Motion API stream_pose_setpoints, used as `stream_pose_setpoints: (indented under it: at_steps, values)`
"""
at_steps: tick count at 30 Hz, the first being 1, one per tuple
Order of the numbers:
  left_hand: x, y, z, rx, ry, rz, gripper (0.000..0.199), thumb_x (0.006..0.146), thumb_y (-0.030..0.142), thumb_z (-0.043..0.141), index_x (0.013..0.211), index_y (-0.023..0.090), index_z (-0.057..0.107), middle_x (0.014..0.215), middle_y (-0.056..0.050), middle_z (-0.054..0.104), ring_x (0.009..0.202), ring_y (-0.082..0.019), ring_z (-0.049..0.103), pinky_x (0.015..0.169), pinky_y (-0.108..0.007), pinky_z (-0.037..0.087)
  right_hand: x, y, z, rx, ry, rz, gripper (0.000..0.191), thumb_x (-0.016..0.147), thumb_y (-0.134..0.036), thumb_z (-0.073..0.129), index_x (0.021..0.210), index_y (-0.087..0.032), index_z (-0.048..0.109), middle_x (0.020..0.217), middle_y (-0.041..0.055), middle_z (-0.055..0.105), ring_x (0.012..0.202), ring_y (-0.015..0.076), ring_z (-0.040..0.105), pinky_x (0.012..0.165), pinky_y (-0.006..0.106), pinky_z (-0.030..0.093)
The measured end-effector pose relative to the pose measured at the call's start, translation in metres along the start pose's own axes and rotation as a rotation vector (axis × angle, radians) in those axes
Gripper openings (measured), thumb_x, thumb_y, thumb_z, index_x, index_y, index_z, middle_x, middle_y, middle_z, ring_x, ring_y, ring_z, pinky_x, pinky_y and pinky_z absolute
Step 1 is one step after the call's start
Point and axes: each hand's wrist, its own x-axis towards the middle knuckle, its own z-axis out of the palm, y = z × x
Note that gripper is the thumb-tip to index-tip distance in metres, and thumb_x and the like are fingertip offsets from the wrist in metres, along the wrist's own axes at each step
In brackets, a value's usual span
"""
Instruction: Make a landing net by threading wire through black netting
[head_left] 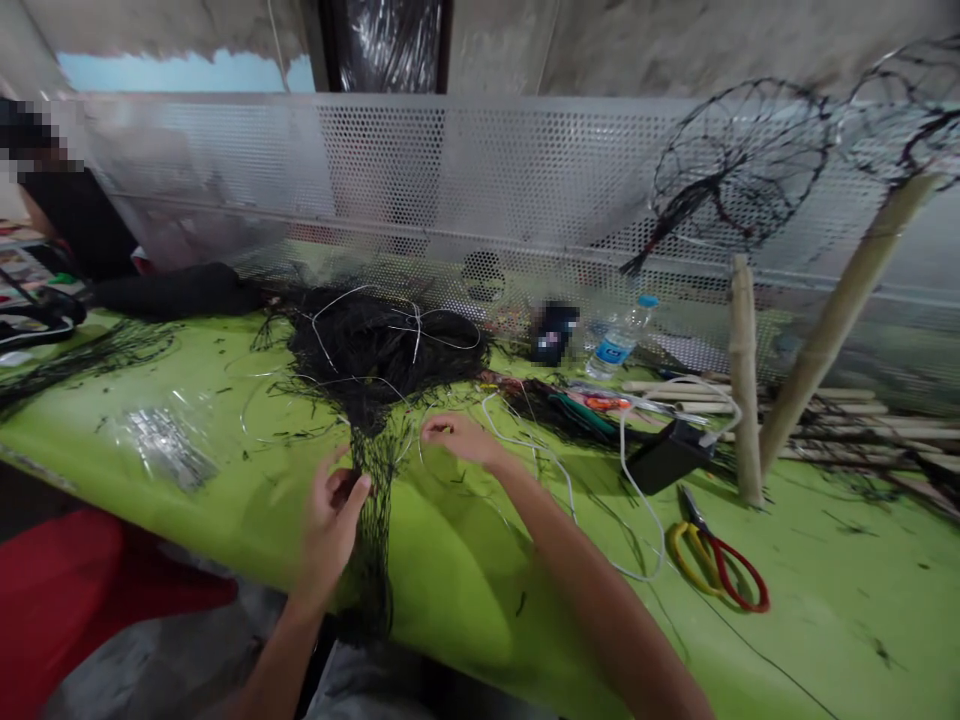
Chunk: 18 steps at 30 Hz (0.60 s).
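A strip of black netting runs from a dark heap of net down over the table's near edge. My left hand is at the strip's left side, its fingers curled in with the thumb beside them; whatever they hold is hidden. To the right of the strip, my right hand has its thumb and fingertips pinched together near a thin pale wire, and I cannot make out what is between them. Loops of thin wire lie over the heap.
On the green table are scissors, a black box with a white cable, a water bottle, a phone and bamboo sticks. A perforated metal panel stands behind. Another person is at far left.
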Motion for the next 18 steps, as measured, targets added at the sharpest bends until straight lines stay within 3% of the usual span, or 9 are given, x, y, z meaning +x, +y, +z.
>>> stream_pose_setpoints:
  at_steps: [2, 5, 8, 11, 14, 16, 18]
  values:
    - [-0.021, 0.008, 0.001, -0.139, 0.049, 0.009, 0.054, 0.097, 0.055, 0.063, 0.139, 0.023, 0.054, 0.095, -0.004, 0.069, 0.083, -0.018, 0.071, 0.071, -0.027, 0.057, -0.016, -0.011, -0.009, 0.129, -0.086, -0.043, 0.026, 0.093, -0.042, 0.074, 0.092, -0.016, 0.074, 0.120, 0.0102, 0.074, 0.112, 0.0227, 0.069, 0.101, 0.042, 0.056]
    - [-0.041, 0.026, 0.005, -0.421, 0.027, 0.026, 0.039, 0.096, 0.042, 0.072, 0.130, 0.027, 0.063, 0.100, -0.002, 0.069, 0.084, -0.015, 0.071, 0.075, -0.023, 0.058, -0.040, -0.032, -0.018, 0.336, -0.220, -0.124, 0.039, 0.085, -0.056, 0.078, 0.084, -0.017, 0.073, 0.130, 0.0124, 0.072, 0.112, 0.0256, 0.071, 0.094, 0.040, 0.059]
    - [-0.043, 0.041, 0.012, -0.505, 0.028, 0.041, 0.036, 0.095, 0.037, 0.075, 0.128, 0.028, 0.066, 0.102, -0.002, 0.067, 0.082, -0.013, 0.070, 0.074, -0.021, 0.057, -0.060, -0.050, -0.020, 0.486, -0.256, -0.233, 0.048, 0.081, -0.065, 0.079, 0.079, -0.017, 0.071, 0.138, 0.0124, 0.068, 0.113, 0.0267, 0.072, 0.093, 0.041, 0.059]
    - [-0.035, 0.049, 0.020, -0.498, 0.080, 0.048, 0.036, 0.093, 0.036, 0.078, 0.127, 0.029, 0.067, 0.104, -0.001, 0.065, 0.083, -0.011, 0.068, 0.073, -0.018, 0.056, -0.081, -0.059, -0.019, 0.528, -0.245, -0.344, 0.034, 0.084, -0.052, 0.083, 0.080, -0.019, 0.077, 0.125, 0.0101, 0.072, 0.113, 0.0242, 0.070, 0.101, 0.041, 0.056]
    - [-0.029, 0.053, 0.028, -0.495, 0.088, 0.085, 0.036, 0.092, 0.038, 0.079, 0.124, 0.027, 0.068, 0.097, 0.000, 0.063, 0.081, -0.010, 0.066, 0.071, -0.017, 0.054, -0.105, -0.059, -0.014, 0.561, -0.165, -0.442, 0.020, 0.086, -0.042, 0.083, 0.083, -0.022, 0.081, 0.129, 0.0078, 0.070, 0.118, 0.0233, 0.067, 0.104, 0.041, 0.053]
    - [-0.028, 0.056, 0.032, -0.474, 0.077, 0.103, 0.037, 0.091, 0.040, 0.079, 0.123, 0.026, 0.068, 0.094, 0.000, 0.063, 0.080, -0.011, 0.064, 0.071, -0.018, 0.053, -0.118, -0.060, -0.008, 0.580, -0.012, -0.464, 0.016, 0.090, -0.039, 0.080, 0.086, -0.024, 0.081, 0.133, 0.0065, 0.069, 0.121, 0.0225, 0.065, 0.102, 0.039, 0.053]
    - [-0.028, 0.058, 0.036, -0.442, 0.065, 0.097, 0.038, 0.091, 0.042, 0.079, 0.122, 0.025, 0.067, 0.092, 0.000, 0.062, 0.080, -0.012, 0.063, 0.072, -0.019, 0.053, -0.125, -0.062, -0.001, 0.561, 0.168, -0.454, 0.013, 0.093, -0.036, 0.077, 0.089, -0.025, 0.081, 0.117, 0.0062, 0.073, 0.115, 0.0203, 0.066, 0.097, 0.036, 0.053]
